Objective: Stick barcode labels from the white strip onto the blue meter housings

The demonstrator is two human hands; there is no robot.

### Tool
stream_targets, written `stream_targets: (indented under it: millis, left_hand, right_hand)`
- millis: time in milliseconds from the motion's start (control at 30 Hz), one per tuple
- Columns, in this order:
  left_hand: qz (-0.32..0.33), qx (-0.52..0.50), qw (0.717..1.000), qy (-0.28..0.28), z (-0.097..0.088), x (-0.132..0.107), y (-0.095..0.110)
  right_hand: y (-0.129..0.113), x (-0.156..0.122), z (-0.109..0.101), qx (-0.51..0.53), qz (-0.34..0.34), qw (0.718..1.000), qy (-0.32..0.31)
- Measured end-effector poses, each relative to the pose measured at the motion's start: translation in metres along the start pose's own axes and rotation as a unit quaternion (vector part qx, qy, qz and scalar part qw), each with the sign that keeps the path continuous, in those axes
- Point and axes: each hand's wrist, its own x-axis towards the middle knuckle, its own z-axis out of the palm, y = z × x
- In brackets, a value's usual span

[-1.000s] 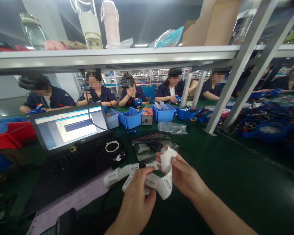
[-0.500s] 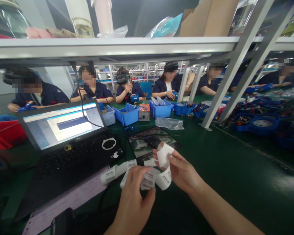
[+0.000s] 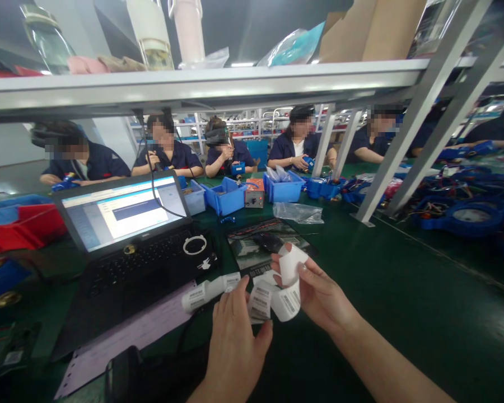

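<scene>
A curled strip of white barcode labels [image 3: 286, 303] loops between my hands above the dark green table. My right hand [image 3: 323, 291] pinches its upper end between thumb and fingers. My left hand [image 3: 237, 338] is beside the hanging part of the strip, its fingers stretched out and its thumb held apart. The thumb tip is close to the strip's lower edge; whether it touches cannot be made out. More of the label strip [image 3: 197, 296] trails to the left, partly behind my left hand, beside the laptop.
An open laptop [image 3: 126, 215] with a white ring on it stands at left, a pink sheet [image 3: 130, 347] before it. A mouse [image 3: 269, 242] lies on a picture mat. Blue bins [image 3: 224, 196], an orange box [image 3: 254, 194] and slanted metal posts [image 3: 420, 112] stand beyond. Co-workers sit opposite.
My left hand's fingers have opened away from the labels they were against. My right hand keeps its pinch on the strip. The whole view has shifted slightly, bringing more of the left side into sight.
</scene>
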Motion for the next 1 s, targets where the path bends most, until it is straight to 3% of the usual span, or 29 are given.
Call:
stream_targets:
  millis: [267,467,567,633,700,800,833,867,900,967,1000]
  left_hand:
    - [-0.066,-0.175,0.982,-0.038,-0.016,0.006,0.005]
    - [-0.056,-0.236,0.97,-0.021,-0.021,0.004,0.006]
    - [-0.052,-0.285,0.957,-0.014,-0.019,0.001,0.004]
    - [-0.061,-0.332,0.941,0.002,-0.019,-0.001,0.004]
    - [-0.089,-0.388,0.917,0.042,-0.021,0.0,0.006]
    - [-0.12,-0.457,0.874,0.113,-0.028,0.005,0.006]
    - [-0.125,-0.475,0.862,0.124,-0.03,0.008,0.005]
    - [-0.13,-0.495,0.85,0.128,-0.032,0.01,0.003]
    - [-0.138,-0.516,0.836,0.129,-0.033,0.012,0.002]
    - [-0.154,-0.562,0.803,0.127,-0.033,0.015,-0.002]
    - [-0.159,-0.582,0.788,0.124,-0.033,0.016,-0.003]
  right_hand:
    - [-0.004,0.0,0.0,0.009,-0.007,1.0,-0.005]
    - [-0.002,0.003,-0.004,-0.011,-0.013,1.0,-0.004]
    - [-0.001,0.005,-0.006,-0.049,-0.014,0.999,-0.002]
    - [-0.001,0.005,-0.01,-0.135,-0.001,0.991,0.009]
    - [0.0,0.006,-0.014,-0.306,-0.013,0.951,0.041]
    - [-0.002,0.004,-0.019,-0.546,-0.118,0.825,0.089]
    - [-0.002,0.003,-0.019,-0.567,-0.151,0.805,0.086]
    - [-0.003,0.002,-0.018,-0.558,-0.162,0.811,0.069]
    - [-0.003,0.0,-0.016,-0.528,-0.15,0.835,0.036]
    - [-0.003,-0.004,-0.009,-0.455,-0.087,0.884,-0.063]
    - [-0.001,-0.006,-0.005,-0.434,-0.059,0.892,-0.113]
